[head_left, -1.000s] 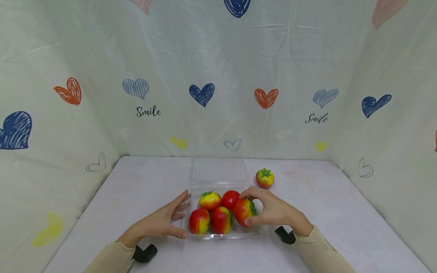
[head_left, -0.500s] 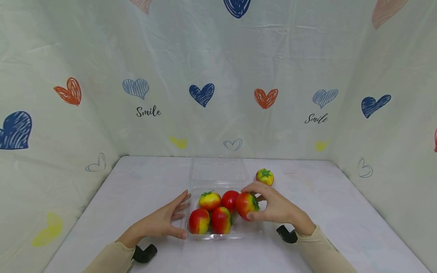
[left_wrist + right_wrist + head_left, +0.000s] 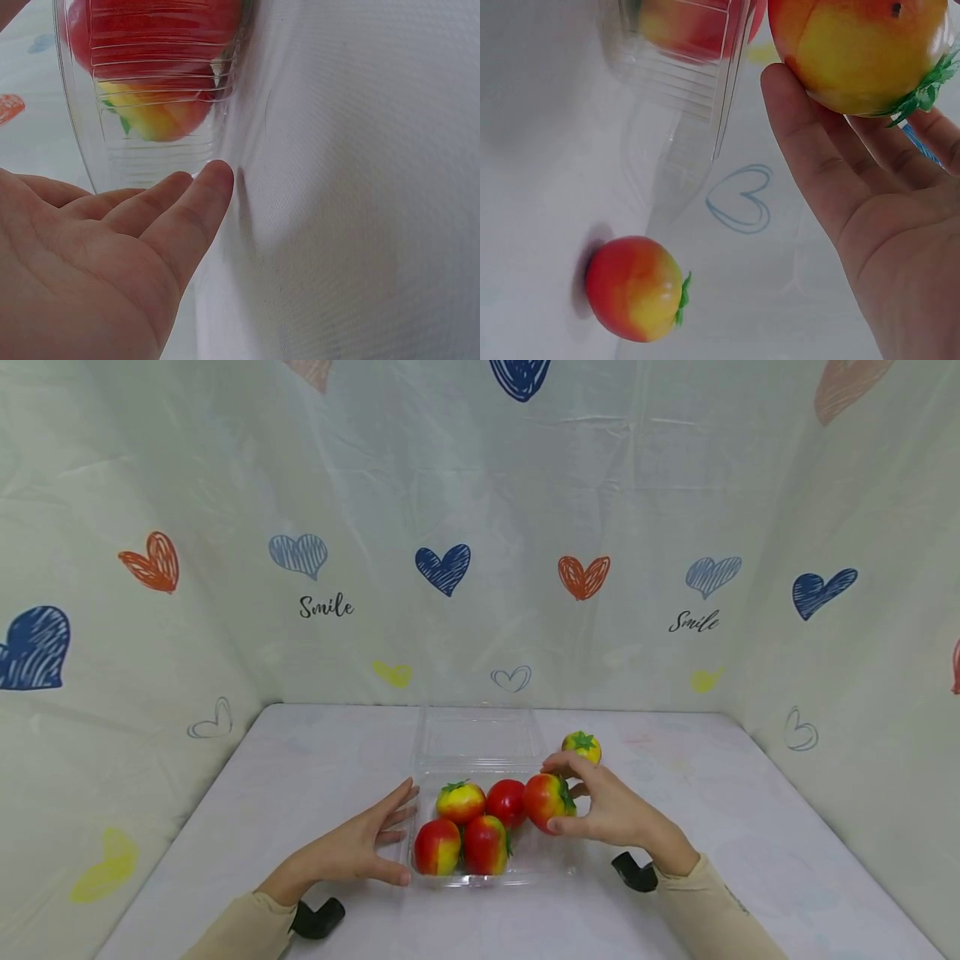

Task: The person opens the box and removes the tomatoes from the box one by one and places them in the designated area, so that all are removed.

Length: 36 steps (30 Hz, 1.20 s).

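Observation:
A clear plastic clamshell box [image 3: 525, 870] lies open on the white table and holds several red-and-yellow toy tomatoes [image 3: 471, 832]. My right hand [image 3: 611, 814] grips another toy tomato [image 3: 547, 802] [image 3: 862, 49], lifted above the box's right side. My left hand [image 3: 356, 846] [image 3: 105, 255] lies flat with straight fingers, the fingertips touching the box's left wall [image 3: 97, 112]. One more tomato [image 3: 582, 746] [image 3: 634, 289] sits on the table behind my right hand, outside the box.
The box's clear lid [image 3: 480, 735] lies back toward the far wall. Cloth walls printed with hearts [image 3: 442, 567] enclose the table on three sides. Bare white table [image 3: 750, 810] stretches to left and right of the box.
My right hand has lifted its tomato up and slightly back, out of the box's right side. The left hand has stayed put against the box.

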### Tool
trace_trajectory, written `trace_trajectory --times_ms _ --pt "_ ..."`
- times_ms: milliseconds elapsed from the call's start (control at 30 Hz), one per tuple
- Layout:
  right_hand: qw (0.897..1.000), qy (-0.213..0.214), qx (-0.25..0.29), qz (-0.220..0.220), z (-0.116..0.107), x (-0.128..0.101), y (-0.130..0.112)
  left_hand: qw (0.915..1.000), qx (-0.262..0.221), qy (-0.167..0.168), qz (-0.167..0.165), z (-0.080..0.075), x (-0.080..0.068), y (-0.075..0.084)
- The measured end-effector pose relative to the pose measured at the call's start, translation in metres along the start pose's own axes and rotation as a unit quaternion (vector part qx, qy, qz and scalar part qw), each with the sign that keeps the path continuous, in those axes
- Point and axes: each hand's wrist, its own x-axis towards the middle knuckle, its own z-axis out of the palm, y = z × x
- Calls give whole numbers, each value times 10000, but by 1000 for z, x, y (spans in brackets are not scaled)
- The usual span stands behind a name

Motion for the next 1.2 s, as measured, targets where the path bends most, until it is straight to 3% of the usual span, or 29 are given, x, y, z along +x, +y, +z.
trace_trajectory --times_ms 233,533,800,1200 --pt "9998 49 -184 -22 -3 -1 2 10000 -33 -23 31 0 0 -1" --pt "9972 437 -599 -99 -5 -2 2 10000 -21 -11 -44 0 0 0" --pt "9932 697 -790 -491 -4 -1 9 10000 -11 -21 26 -1 -1 -1" --pt "9919 924 -851 176 -10 -1 9 10000 19 -2 56 0 0 0"
